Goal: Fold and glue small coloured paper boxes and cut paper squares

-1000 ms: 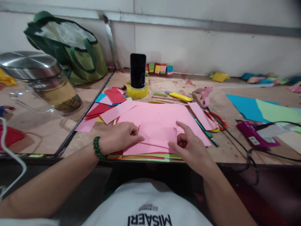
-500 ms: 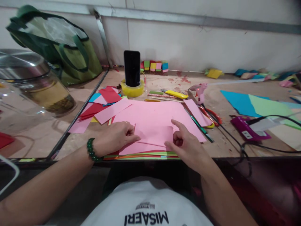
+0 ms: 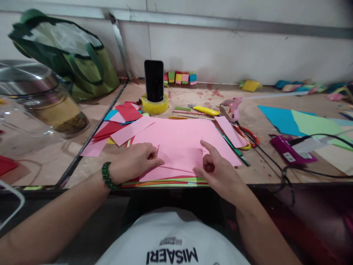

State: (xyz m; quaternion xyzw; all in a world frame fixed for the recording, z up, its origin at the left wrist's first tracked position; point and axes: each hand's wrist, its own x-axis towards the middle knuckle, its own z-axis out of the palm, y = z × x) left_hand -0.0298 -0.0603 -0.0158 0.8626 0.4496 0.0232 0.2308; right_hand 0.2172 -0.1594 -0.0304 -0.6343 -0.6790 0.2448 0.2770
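Observation:
A pink paper piece with a raised edge lies on larger pink sheets at the front of the table. My left hand, with a green bead bracelet at the wrist, pinches its left end between thumb and curled fingers. At its right end is my right hand, thumb at the lower corner and index finger stretched out beyond the upper corner, the other fingers curled. Under the sheets, edges of green, red and orange paper show along the table's front edge.
Red and blue scraps lie left. Behind stand a phone in yellow tape and a yellow cutter. Right are a pink glue gun, scissors and a purple power strip. A glass jar stands left.

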